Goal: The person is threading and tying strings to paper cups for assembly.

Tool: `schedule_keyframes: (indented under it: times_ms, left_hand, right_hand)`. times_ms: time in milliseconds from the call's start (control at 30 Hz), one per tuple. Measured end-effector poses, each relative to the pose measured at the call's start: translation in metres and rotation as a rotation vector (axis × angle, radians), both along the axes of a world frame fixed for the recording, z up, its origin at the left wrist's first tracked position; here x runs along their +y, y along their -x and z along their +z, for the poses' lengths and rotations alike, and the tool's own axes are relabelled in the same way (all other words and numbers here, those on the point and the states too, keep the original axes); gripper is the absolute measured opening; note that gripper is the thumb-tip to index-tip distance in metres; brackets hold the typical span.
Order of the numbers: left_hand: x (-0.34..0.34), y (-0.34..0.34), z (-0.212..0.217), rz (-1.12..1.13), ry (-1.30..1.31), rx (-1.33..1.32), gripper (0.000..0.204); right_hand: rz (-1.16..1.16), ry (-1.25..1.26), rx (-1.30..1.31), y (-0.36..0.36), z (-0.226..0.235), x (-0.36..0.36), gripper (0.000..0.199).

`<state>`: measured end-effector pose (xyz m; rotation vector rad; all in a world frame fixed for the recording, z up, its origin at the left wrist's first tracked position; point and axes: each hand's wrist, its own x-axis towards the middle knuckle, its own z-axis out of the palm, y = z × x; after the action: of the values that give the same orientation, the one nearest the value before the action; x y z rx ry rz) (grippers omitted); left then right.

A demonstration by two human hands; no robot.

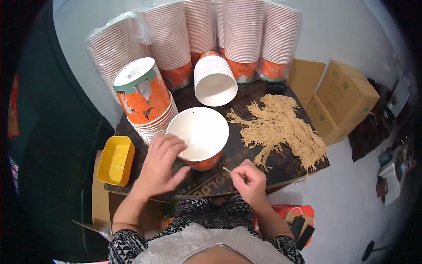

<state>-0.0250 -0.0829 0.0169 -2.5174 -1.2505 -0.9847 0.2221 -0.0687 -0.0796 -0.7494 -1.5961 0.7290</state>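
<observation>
A white-lined paper bucket (200,132) with an orange printed outside stands upright at the middle of the table's near side. A small dark hole shows near its far rim. My left hand (161,165) is open at the bucket's left side, thumb apart, its fingertips over the near-left rim; whether they touch it I cannot tell. To the right of the bucket, my right hand (249,180) pinches a short tan cord (226,169), whose end sticks out toward the bucket. Beyond that hand lies a loose pile of tan cords (281,127), fringed at the ends.
A stack of upturned buckets (145,94) stands at left, beside a yellow tray (116,160) holding small pale bits. Another bucket stack (215,81) lies on its side behind. Tall plastic-wrapped stacks (244,35) line the wall. Cardboard boxes (343,97) stand at right.
</observation>
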Motion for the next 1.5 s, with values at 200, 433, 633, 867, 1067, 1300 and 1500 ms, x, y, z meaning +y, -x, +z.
schedule_keyframes:
  times_ms: [200,433,633,867,1067,1300,1500]
  left_hand:
    - [0.023,0.001,-0.032,-0.055,0.057,-0.019,0.019]
    - [0.023,-0.016,-0.037,-0.09,0.083,-0.048,0.018]
    - [0.019,-0.015,-0.026,-0.069,0.086,-0.118,0.018]
    - [0.02,-0.008,-0.021,-0.062,0.087,-0.129,0.014]
    - [0.022,-0.008,-0.016,-0.068,0.107,-0.117,0.011]
    - [0.048,-0.015,0.005,-0.177,0.551,-0.079,0.031]
    - [0.081,-0.02,0.001,-0.41,0.68,0.108,0.033]
  right_hand:
    - [-0.061,-0.006,0.037,0.013,0.007,-0.002,0.018]
    - [-0.116,-0.035,0.011,0.023,0.004,0.009,0.02]
    - [-0.153,-0.046,0.008,0.028,0.0,0.011,0.019]
    - [-0.147,-0.035,-0.013,0.031,0.002,0.014,0.019]
    - [-0.149,-0.049,-0.02,0.033,0.002,0.017,0.02]
    - [-0.156,-0.031,-0.054,0.038,0.003,0.024,0.022]
    - [-0.143,-0.065,-0.03,0.042,0.004,0.027,0.016]
